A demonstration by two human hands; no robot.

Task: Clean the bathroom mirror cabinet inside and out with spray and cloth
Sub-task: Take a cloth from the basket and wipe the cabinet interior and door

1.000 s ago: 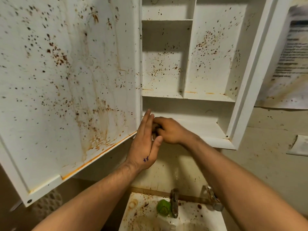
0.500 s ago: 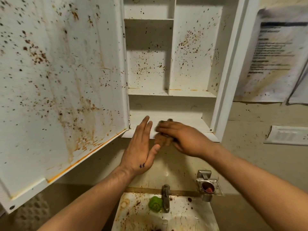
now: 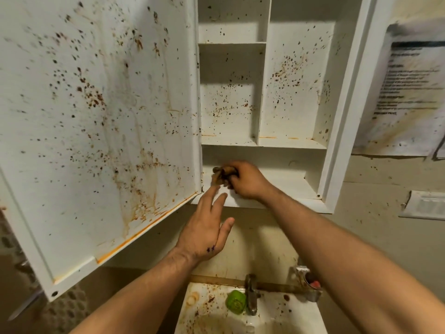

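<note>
A crumpled brown cloth (image 3: 222, 174) sits at the left end of the cabinet's (image 3: 346, 112) lowest shelf, bunched into a soft, blurred wad. The right hand (image 3: 245, 180) is clenched around it, fingers curled over the fabric above the shelf's front edge. The left hand (image 3: 204, 227) hangs just below that edge with fingers spread and loose, holding nothing, its fingertips close under the cloth.

The cabinet is white and boxy, with flat shelves and one upright divider splitting the upper part into narrow and wide compartments. Its back panels are flecked with brown spots; the bottom shelf looks paler and largely unspotted to the right of the hand. The open door (image 3: 96, 131) stands to the left, its inner face smooth, speckled and streaked with rusty orange along the lower lip, meeting the cabinet beside the cloth.

Below, a stained sink (image 3: 298, 317) carries a metal tap (image 3: 251, 295) and a round green object (image 3: 236, 302). A stained printed paper (image 3: 407, 92) hangs on the wall to the right.
</note>
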